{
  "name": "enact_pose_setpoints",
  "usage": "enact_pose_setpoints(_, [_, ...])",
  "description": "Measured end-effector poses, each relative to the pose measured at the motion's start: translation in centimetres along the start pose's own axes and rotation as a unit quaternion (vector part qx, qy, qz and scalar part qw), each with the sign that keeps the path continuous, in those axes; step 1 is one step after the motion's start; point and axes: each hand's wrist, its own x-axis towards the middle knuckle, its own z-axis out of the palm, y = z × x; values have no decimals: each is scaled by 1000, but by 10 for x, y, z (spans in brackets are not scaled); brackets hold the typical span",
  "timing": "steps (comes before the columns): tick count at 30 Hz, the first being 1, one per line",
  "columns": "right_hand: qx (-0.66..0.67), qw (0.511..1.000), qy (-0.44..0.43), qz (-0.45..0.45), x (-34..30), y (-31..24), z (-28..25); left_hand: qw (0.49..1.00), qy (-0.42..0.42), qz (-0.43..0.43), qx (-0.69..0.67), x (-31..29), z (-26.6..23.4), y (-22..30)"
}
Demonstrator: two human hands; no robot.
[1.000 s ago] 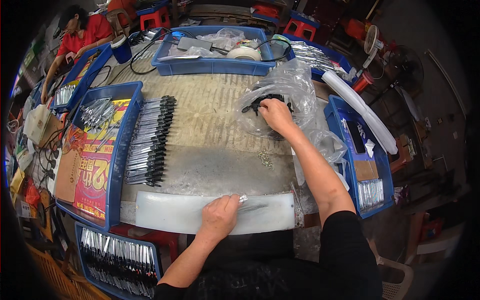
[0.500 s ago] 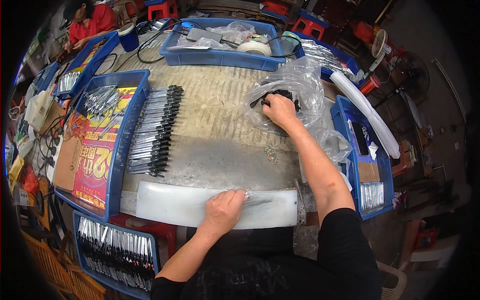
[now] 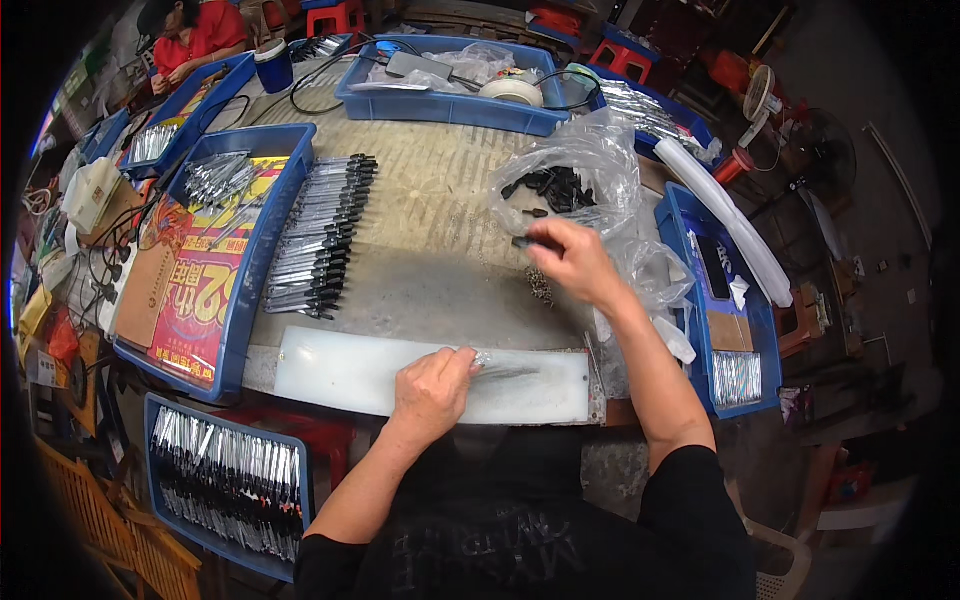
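Note:
My left hand (image 3: 432, 388) is closed over the long white board (image 3: 335, 372) at the table's front edge. A small clear, shiny end (image 3: 482, 359) of something sticks out from its fingertips; the rest is hidden. My right hand (image 3: 578, 262) is closed on a small black pen part (image 3: 522, 242), just in front of an open clear plastic bag (image 3: 618, 165). More black pen parts (image 3: 555, 188) lie in that bag. Beside the right fingers is a small pile of tiny metallic bits (image 3: 540, 286). To the left, clear pens (image 3: 318, 235) with black ends lie in a row.
A blue tray (image 3: 232, 335) with pens and printed card stands left. Below it is a blue bin (image 3: 152, 450) full of pens. Another blue tray (image 3: 450, 107) stands at the back, and one with a phone (image 3: 712, 265) at right. A person in red (image 3: 215, 32) sits far left.
My right hand has come out of the bag toward me, now with a black pen part in its fingers. The left hand stays at the board. The whole view has shifted slightly.

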Motion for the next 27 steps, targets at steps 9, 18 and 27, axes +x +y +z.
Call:
enact_pose_setpoints(9, [94,993,-73,-28,-75,-63,3,999,-5,29,40,-2,-21,15])
enact_pose_setpoints(18, [148,986,-74,-1,-106,-75,15,998,-34,43,29,-11,-27,26])
enact_pose_setpoints(27, [156,986,-58,-13,-116,-75,19,997,-53,48,30,-17,-25,29])
